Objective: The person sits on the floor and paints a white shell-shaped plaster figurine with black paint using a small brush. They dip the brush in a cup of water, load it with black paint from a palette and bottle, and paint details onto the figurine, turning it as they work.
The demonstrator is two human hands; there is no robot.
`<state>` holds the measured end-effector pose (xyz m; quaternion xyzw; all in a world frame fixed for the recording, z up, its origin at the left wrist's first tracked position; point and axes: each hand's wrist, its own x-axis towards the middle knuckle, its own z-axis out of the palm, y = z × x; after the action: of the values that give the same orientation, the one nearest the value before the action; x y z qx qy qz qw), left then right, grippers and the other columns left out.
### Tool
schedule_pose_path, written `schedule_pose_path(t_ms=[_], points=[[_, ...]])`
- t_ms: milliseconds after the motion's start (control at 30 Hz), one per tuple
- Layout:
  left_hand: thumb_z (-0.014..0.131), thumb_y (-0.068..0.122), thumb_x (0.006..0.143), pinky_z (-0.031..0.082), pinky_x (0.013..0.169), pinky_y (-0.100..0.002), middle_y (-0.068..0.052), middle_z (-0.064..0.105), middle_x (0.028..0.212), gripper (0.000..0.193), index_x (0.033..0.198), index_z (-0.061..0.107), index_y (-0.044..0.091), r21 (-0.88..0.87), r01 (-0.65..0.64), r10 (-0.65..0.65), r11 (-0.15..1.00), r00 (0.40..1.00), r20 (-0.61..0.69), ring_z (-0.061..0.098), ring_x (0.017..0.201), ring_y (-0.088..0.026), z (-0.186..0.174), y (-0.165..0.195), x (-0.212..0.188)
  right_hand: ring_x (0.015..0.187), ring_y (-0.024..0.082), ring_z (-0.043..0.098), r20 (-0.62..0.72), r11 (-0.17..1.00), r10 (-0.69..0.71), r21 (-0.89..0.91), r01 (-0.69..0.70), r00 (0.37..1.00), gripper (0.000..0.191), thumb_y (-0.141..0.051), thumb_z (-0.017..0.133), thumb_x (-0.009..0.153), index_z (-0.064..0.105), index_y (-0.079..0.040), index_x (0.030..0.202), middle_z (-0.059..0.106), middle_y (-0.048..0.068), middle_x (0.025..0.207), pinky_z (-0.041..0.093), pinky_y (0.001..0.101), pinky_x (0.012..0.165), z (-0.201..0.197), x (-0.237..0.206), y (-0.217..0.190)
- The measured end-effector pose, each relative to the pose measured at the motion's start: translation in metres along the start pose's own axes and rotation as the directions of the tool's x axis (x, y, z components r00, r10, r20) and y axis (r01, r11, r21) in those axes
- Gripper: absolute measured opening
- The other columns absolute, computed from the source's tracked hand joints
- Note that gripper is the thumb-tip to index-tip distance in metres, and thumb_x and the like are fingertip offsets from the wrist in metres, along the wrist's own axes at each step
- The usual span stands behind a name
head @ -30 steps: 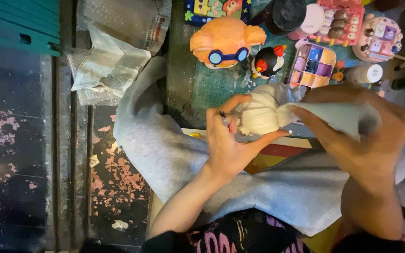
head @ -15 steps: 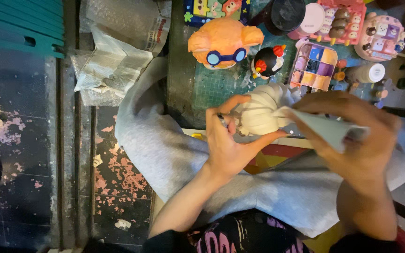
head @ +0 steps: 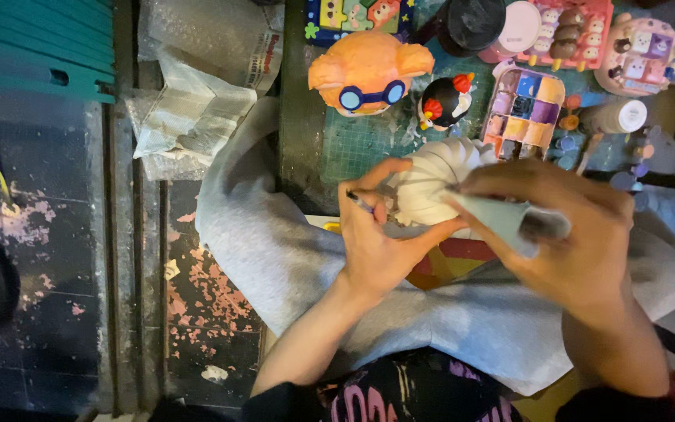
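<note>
Both hands busy over the lap, just near of the table edge. Left hand (head: 380, 242) curled under and around a white ribbed figurine (head: 431, 184), fingers partly closed on its near-left side, thumb pressing the lower edge; also a thin dark stick, probably a brush (head: 358, 202), pinched along the fingers, tip pointing left. Right hand (head: 580, 242) closed around a pale blue-grey squeeze bag (head: 501, 219), its pointed end touching the figurine's right flank. Figurine thus held between the two hands, above grey-clad knees (head: 275, 242), just near of the green cutting mat (head: 361, 144). Looks like unglazed plaster or ceramic: stiff, light enough for one hand, likely brittle and chalky rather than slippery, so best cradled from below on the solid body, away from any wet surface and thin ribs. Bag soft and yielding, best gripped at its fat rear end. Farther off on the table: an orange painted head with blue goggles (head: 369, 72), a small black bird figure with red comb (head: 447, 101), a paint palette of square wells (head: 523, 109), a dark pot (head: 469, 22), small paint pots (head: 623, 116). To the far left, crumpled plastic wrap (head: 197, 109) on a flaking dark floor (head: 64, 297).
</note>
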<state>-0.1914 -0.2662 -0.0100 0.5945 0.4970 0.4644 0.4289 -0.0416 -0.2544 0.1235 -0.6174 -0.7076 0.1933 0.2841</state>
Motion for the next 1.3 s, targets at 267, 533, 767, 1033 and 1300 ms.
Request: schedule_pose_path(t_ms=[267,533,767,1033,1300], points=[[0.103,0.031,0.068,0.04,0.07,-0.028,-0.005,0.059,0.126,0.081,0.106,0.036,0.007,0.075,-0.202,0.207,0.977,0.976,-0.068,0.046,0.086,-0.013,0.0,-0.002,0.003,0.083,0.021,0.072,-0.044,0.999,0.019,0.051,-0.017,0.999,0.024,0.001,0.082,0.082,0.07,0.002,0.102,0.073,0.016,0.096,0.058,0.0307,0.075,-0.005,-0.007,0.009],[0.104,0.031,0.066,0.039,0.07,-0.031,-0.009,0.062,0.126,0.082,0.104,0.035,0.007,0.069,-0.167,0.172,0.984,0.982,-0.074,0.045,0.083,-0.016,0.001,0.002,0.005,0.089,0.023,0.073,-0.076,0.999,-0.03,0.042,0.033,0.997,0.024,-0.001,0.083,0.084,0.068,0.004,0.102,0.073,0.016,0.099,0.059,0.0346,0.082,-0.005,-0.009,0.003],[0.106,0.029,0.064,0.037,0.068,-0.028,-0.01,0.064,0.125,0.083,0.101,0.035,0.009,0.011,-0.145,0.146,0.989,0.986,-0.079,0.038,0.077,-0.013,0.002,-0.003,0.002,0.081,0.015,0.07,-0.146,0.992,0.115,0.061,-0.107,0.983,0.024,-0.002,0.085,0.09,0.067,0.004,0.103,0.073,0.012,0.099,0.057,0.0276,0.072,-0.013,-0.016,0.006],[0.105,0.026,0.064,0.038,0.07,-0.026,-0.009,0.064,0.125,0.083,0.105,0.035,0.008,-0.011,-0.172,0.171,0.985,0.983,-0.072,0.044,0.083,-0.015,0.0,-0.009,-0.005,0.079,0.01,0.069,-0.07,0.953,0.284,0.13,-0.273,0.956,0.032,-0.013,0.09,0.085,0.068,0.001,0.102,0.073,0.006,0.092,0.056,0.0247,0.074,-0.024,-0.006,0.039],[0.105,0.027,0.066,0.041,0.068,-0.023,-0.008,0.063,0.128,0.082,0.103,0.034,0.009,-0.053,-0.174,0.169,0.983,0.982,-0.083,0.045,0.08,-0.01,0.002,-0.013,-0.006,0.077,0.012,0.071,-0.007,0.993,0.112,0.026,-0.112,0.994,0.035,-0.015,0.09,0.082,0.069,0.003,0.104,0.073,0.007,0.09,0.056,0.027,0.073,-0.006,-0.014,0.037]])
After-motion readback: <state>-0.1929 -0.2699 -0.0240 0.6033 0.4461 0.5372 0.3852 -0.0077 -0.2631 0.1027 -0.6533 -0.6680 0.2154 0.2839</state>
